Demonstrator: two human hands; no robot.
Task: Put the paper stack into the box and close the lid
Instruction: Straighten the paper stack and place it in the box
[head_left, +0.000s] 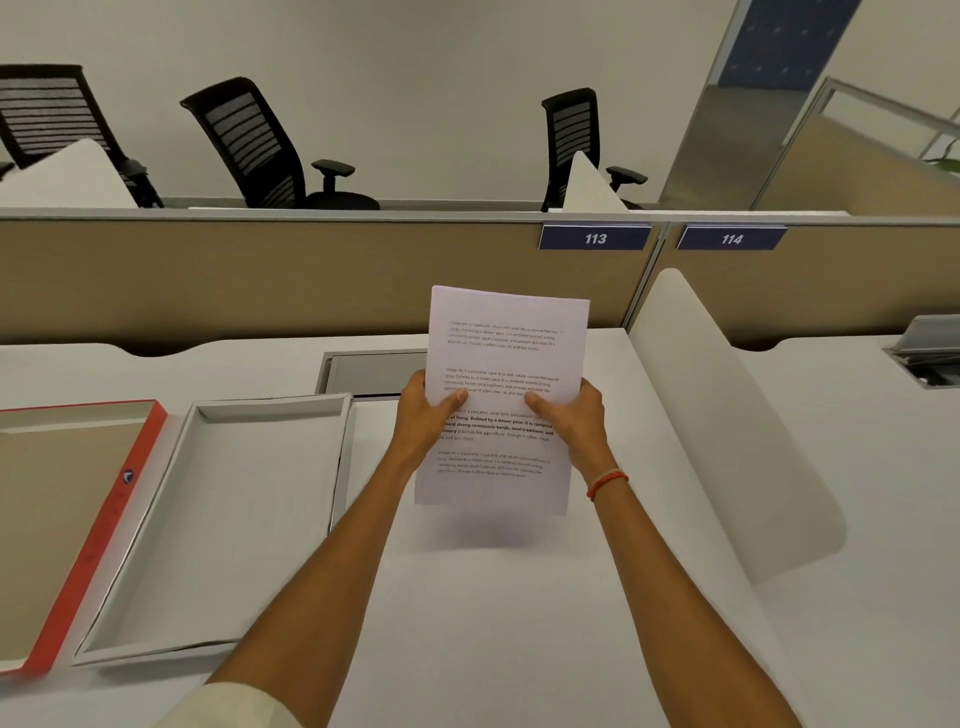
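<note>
1. I'm holding the paper stack (506, 374) up off the desk (519, 613) w/ both hands, sheets nearly upright, printed side facing me, slightly tilted.
2. My left hand (423, 415) is clamping the stack's left edge, about mid-height: thumb lying across the front of the top page, fingers wrapping behind where I can't see them.
3. My right hand (571, 415) is doing the same on the right edge, thumb pressing on the text, rest of the fingers hidden behind the sheets. Red thread band (607, 483) is sitting on that wrist.
4. Stack is hovering over the bare white desktop, casting a soft shadow below its bottom edge; it's not touching the surface.
5. Box (223, 525) is lying open to the left of my left forearm: white shallow tray, nothing inside. Stack is to the right of it, not over it.
6. Lid (98, 525) is lying further left, just beside the box, inside facing up (brown interior, red rim). Left part is running out of frame.
7. Behind the stack a grey cable hatch (371, 371) is sitting in the desk, partly covered by the paper.
8. Beige partition (311, 280) is running along the back, w/ tags 113 (595, 238) and 114 (731, 239); black chairs (260, 150) are standing beyond it.
9. White curved divider (727, 441) is standing to my right, separating the next desk.
</note>
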